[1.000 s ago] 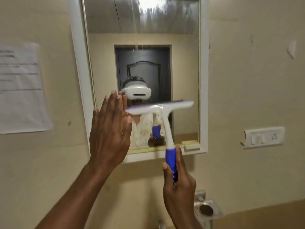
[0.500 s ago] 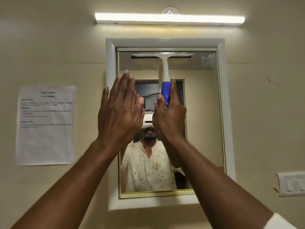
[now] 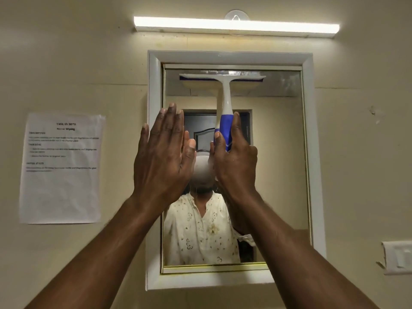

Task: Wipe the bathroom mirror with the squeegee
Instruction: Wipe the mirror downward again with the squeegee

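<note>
A white-framed mirror (image 3: 278,152) hangs on the beige wall. A squeegee (image 3: 224,85) with a white head and a blue and white handle has its blade flat against the glass near the top edge. My right hand (image 3: 234,166) grips the blue handle from below. My left hand (image 3: 165,157) is flat, fingers together and pointing up, over the mirror's left frame; whether it touches the frame I cannot tell. It holds nothing. The glass reflects a person in a pale patterned shirt.
A lit tube light (image 3: 236,26) runs above the mirror. A printed paper sheet (image 3: 61,168) is stuck to the wall on the left. A white switch plate (image 3: 399,257) sits at the lower right edge.
A second ago the squeegee was near the mirror's bottom; my right hand raised it to the top edge. Over the last half second both hands and the squeegee have stayed put.
</note>
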`<state>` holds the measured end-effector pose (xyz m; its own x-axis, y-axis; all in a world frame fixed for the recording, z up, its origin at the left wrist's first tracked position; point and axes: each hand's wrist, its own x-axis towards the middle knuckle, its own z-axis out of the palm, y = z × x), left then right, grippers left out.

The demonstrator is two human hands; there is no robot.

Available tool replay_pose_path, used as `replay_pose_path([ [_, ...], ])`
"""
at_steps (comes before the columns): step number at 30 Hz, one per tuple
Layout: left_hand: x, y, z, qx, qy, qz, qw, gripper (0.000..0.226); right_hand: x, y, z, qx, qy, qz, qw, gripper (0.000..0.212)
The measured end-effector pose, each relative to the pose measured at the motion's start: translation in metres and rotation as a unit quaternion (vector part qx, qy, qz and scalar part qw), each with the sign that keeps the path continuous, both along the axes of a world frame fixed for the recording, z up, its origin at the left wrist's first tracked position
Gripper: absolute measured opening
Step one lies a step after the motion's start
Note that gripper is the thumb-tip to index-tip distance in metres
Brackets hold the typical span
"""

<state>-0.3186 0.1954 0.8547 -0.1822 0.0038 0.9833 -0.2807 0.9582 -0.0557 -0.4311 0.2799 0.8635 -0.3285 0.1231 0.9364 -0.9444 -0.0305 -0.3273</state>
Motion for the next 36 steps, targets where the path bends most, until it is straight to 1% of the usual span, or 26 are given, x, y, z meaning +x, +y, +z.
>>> replay_pose_path([
  [6, -0.007, 0.005, -0.021, 0.013, -0.008, -0.022, 1.0, 0.062, 0.013, 0.004, -0.055, 0.038, -0.032, 0.018, 0.999, 0.064],
  [11, -0.009, 0.007, -0.045, 0.03, -0.015, -0.034, 0.999, 0.06, 0.018, 0.002, -0.125, 0.051, -0.061, 0.007, 0.997, 0.065],
  [15, -0.005, 0.001, -0.067, 0.049, -0.012, -0.03, 0.998, 0.06, 0.025, 0.005, -0.184, 0.043, -0.047, -0.026, 0.998, 0.064],
  [17, -0.002, -0.001, -0.079, 0.055, -0.013, -0.028, 0.998, 0.062, 0.028, 0.01, -0.215, 0.075, -0.066, -0.013, 0.995, 0.064],
  [20, 0.002, -0.002, -0.099, 0.073, -0.025, -0.027, 0.997, 0.059, 0.032, 0.017, -0.256, 0.117, -0.077, -0.027, 0.99, 0.061],
  [24, 0.007, 0.0, -0.121, 0.094, -0.053, -0.013, 0.994, 0.058, 0.041, 0.023, -0.301, 0.127, -0.106, -0.005, 0.986, 0.06],
  [28, 0.011, 0.001, -0.139, 0.107, -0.068, -0.006, 0.992, 0.058, 0.05, 0.027, -0.331, 0.14, -0.135, 0.006, 0.981, 0.059],
  [36, 0.024, -0.002, -0.175, 0.138, -0.09, 0.018, 0.986, 0.058, 0.068, 0.039, -0.372, 0.178, -0.194, 0.005, 0.965, 0.053],
])
